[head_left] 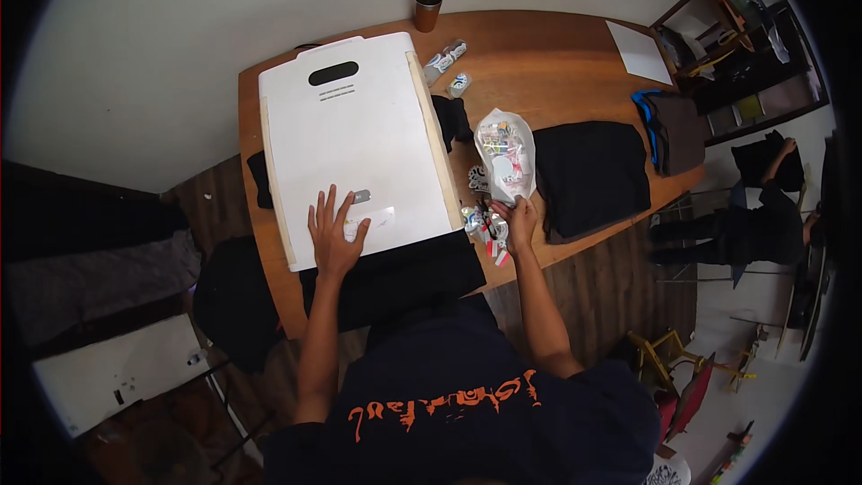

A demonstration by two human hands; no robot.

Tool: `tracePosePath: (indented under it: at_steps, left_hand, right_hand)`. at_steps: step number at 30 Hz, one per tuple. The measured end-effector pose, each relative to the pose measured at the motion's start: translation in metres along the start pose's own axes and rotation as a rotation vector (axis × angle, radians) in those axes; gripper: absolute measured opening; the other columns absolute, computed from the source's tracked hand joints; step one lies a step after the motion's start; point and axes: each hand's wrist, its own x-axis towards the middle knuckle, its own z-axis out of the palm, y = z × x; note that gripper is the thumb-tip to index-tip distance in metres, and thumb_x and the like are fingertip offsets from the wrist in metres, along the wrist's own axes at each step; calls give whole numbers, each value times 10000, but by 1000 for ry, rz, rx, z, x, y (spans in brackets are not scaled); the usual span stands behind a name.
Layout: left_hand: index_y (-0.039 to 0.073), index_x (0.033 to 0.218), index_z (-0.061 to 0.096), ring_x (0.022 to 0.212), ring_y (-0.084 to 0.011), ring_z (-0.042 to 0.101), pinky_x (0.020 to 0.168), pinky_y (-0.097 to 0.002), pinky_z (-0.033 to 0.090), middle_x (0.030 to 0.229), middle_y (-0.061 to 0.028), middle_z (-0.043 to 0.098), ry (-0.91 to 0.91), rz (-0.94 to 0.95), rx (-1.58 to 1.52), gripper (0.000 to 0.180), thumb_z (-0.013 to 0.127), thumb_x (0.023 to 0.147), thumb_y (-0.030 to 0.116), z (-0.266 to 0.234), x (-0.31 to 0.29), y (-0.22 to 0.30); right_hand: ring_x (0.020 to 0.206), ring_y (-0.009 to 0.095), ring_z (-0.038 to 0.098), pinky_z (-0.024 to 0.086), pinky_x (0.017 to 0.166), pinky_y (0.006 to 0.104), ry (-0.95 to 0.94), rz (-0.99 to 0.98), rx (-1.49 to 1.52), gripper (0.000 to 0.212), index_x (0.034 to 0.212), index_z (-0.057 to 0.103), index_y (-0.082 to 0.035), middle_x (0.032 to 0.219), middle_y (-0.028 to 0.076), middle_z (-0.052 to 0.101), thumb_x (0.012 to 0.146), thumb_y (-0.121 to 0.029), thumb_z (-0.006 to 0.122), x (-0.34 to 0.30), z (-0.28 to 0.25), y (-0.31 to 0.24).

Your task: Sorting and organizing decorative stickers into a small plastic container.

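Note:
My left hand (pixel 334 235) rests with fingers spread on a large white panel (pixel 359 144) that has an oval handle slot. Beside its fingertips lie a small grey piece (pixel 361 197) and a shiny clear film (pixel 382 217). With my right hand (pixel 518 223) I grip the near end of a white open pouch-like container (pixel 528 142). Small clear and printed pieces (pixel 505 145) fill it. Loose printed tags (pixel 492 238) lie just left of my right hand on the table. Black folded cloth (pixel 395 274) sticks out from under the panel's near edge.
Folded black garments (pixel 593 178) lie right of the container, with a brown and blue-edged stack (pixel 672 130) beyond. A brown tumbler (pixel 428 11) and clear rolls (pixel 446 61) stand or lie on the wooden table (pixel 548 63). At far right, another person (pixel 750 224) handles dark cloth.

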Motion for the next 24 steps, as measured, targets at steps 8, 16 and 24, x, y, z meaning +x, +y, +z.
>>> tracePosePath:
  at_steps: [8, 16, 24]
  left_hand:
    - [135, 1434, 516, 1485, -326, 270, 1218, -521, 149, 1561, -121, 382, 31, -17, -58, 541, 622, 959, 370, -4, 21, 13]
    - [97, 1366, 566, 1443, -337, 348, 1193, -522, 212, 1505, -147, 449, 99, -1, -98, 472, 645, 957, 319, 3, 24, 8]
    - [89, 1322, 594, 1443, -329, 353, 1194, -519, 220, 1496, -141, 462, 113, -14, -81, 440, 669, 944, 301, -6, 25, 9]
  right_hand:
    - [802, 265, 729, 642, 739, 369, -218, 66, 21, 274, 1113, 572, 78, 954, 181, 696, 1038, -175, 500, -72, 75, 0]
    - [867, 258, 722, 620, 755, 342, -350, 172, -98, 410, 1099, 533, 40, 991, 168, 659, 1059, -365, 489, -91, 121, 29]
    - [534, 71, 476, 366, 490, 248, -220, -83, -412, 337, 777, 549, -51, 604, 4, 522, 1045, -254, 528, -45, 36, 33]
